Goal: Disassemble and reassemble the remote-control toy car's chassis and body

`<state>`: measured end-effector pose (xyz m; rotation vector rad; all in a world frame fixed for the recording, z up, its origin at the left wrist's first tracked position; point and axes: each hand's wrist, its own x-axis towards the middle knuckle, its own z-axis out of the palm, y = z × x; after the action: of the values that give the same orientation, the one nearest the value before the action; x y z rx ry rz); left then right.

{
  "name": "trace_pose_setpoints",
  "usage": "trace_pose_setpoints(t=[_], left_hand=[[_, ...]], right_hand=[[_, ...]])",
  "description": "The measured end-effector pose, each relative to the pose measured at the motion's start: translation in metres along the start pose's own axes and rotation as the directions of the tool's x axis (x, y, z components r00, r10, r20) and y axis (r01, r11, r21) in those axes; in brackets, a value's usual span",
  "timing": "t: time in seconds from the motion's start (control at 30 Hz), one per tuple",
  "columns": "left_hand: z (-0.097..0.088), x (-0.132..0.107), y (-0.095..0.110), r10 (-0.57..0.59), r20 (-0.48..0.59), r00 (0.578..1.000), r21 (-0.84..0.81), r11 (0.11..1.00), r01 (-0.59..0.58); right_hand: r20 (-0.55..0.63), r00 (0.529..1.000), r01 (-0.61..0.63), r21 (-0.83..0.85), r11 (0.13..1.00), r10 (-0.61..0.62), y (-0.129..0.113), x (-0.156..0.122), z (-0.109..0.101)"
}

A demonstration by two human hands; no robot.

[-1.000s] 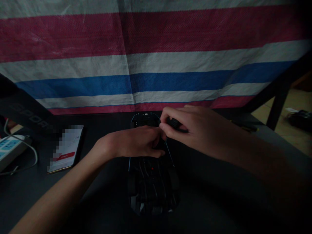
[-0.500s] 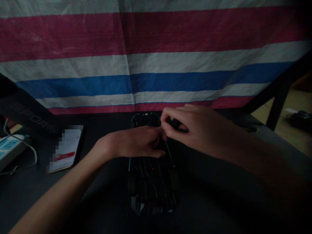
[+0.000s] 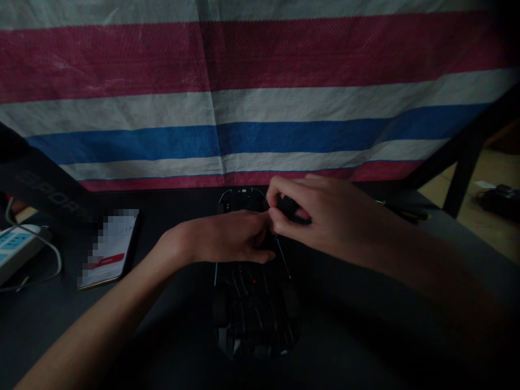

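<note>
A dark toy car lies wheels up on the black table, its underside facing me. Across its middle rests my left hand, thumb stretched along the underside and the other fingers curled over the car, closed on it. My right hand is closed around the ridged black handle of a screwdriver, just above the car's right side. The two hands meet at the fingertips. The screwdriver's shaft and tip are hidden by the fingers.
A phone with a lit screen lies to the left. Beyond it are a white power strip and a cable. Thin tools with yellowish parts lie at the right. A striped sheet hangs behind the table.
My right hand has shifted very slightly left, and the screwdriver handle looks turned in its fingers. My left hand and the toy car have stayed in place.
</note>
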<state>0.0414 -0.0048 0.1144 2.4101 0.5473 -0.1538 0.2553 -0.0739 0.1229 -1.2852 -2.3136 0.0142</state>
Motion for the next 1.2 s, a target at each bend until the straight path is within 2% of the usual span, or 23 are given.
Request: trace_pose_setpoints(t=[0.27,0.4,0.53,0.63,0.77,0.9,1.0,1.13,1.2], left_hand=[[-0.0003,-0.0006,0.0011,-0.022,0.016,1.000,0.008,1.000,0.022],[-0.0002,-0.0006,0.0009,-0.010,0.002,1.000,0.005,1.000,0.010],[0.0004,-0.0013,-0.0003,-0.033,0.011,0.999,0.016,0.999,0.033],[0.0004,-0.0016,-0.0006,-0.020,0.000,1.000,0.001,1.000,0.020],[-0.0002,-0.0005,-0.0011,-0.023,0.011,1.000,0.002,1.000,0.023],[-0.0004,0.0005,-0.0021,-0.008,0.013,1.000,0.014,1.000,0.008],[-0.0003,0.0000,-0.0025,-0.021,0.013,1.000,0.018,1.000,0.021],[0.0003,-0.0009,-0.0025,-0.006,-0.003,1.000,0.008,1.000,0.006],[0.0004,-0.0011,-0.0020,-0.009,-0.002,1.000,0.004,1.000,0.009]], right_hand=[[0.030,0.999,-0.013,0.003,1.000,0.013,-0.0009,-0.0001,-0.0013],[0.020,0.999,0.030,0.035,0.999,-0.031,-0.0008,0.0007,-0.0023],[0.044,0.999,-0.007,-0.015,1.000,0.008,0.0008,0.0013,-0.0041],[0.036,0.998,0.048,0.004,0.999,-0.048,0.0013,0.0010,-0.0041],[0.009,0.999,-0.036,-0.045,0.998,0.037,0.0004,0.0005,-0.0009],[0.011,1.000,0.000,0.009,1.000,0.000,0.0005,-0.0003,0.0008],[0.019,0.997,-0.069,-0.058,0.996,0.070,0.0001,-0.0007,-0.0005],[0.016,1.000,-0.003,-0.010,1.000,0.004,-0.0017,-0.0005,-0.0023],[0.018,1.000,-0.019,-0.030,0.999,0.019,-0.0019,-0.0005,-0.0024]])
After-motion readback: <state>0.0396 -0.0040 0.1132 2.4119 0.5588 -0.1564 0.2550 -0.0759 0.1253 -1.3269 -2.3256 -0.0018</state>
